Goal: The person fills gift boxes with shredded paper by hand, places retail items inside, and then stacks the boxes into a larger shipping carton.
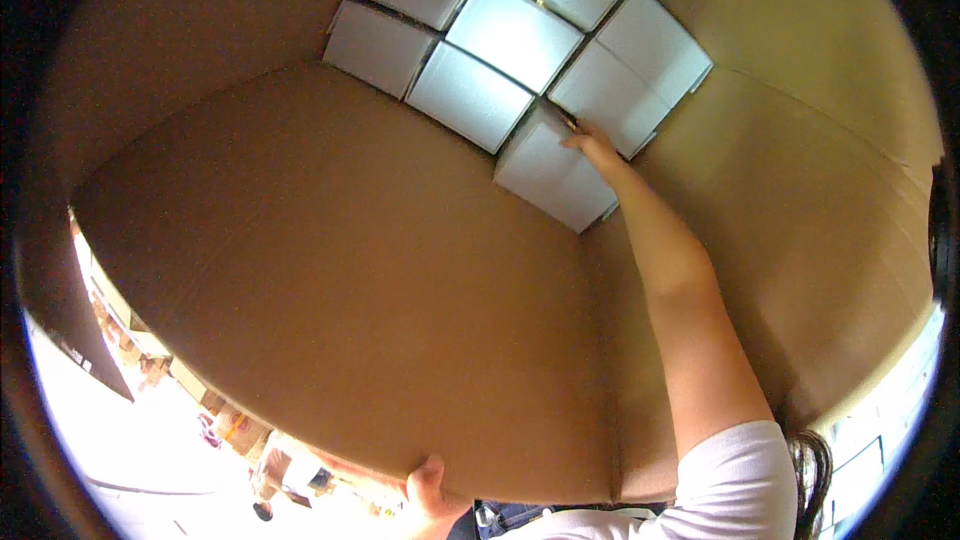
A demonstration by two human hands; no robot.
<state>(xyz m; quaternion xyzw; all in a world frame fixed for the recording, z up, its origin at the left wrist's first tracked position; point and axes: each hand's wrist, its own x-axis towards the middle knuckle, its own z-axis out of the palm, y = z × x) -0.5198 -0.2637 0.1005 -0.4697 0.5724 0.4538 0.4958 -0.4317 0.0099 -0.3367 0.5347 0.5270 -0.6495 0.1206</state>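
A deep brown cardboard carton opens before me, with several white boxes laid close together in rows at its bottom. My right arm reaches down inside. At the far end of that arm, my right hand touches the upper edge of the nearest white box, which sits in the carton's corner. Its fingertips are at the dark gap beside the neighbouring white box; whether they grip anything is unclear. My left hand holds the carton's near rim, thumb on the inner side.
Tall carton walls surround the white boxes, including the right wall. Outside, at lower left, are blurred brown cartons and a person on a bright floor.
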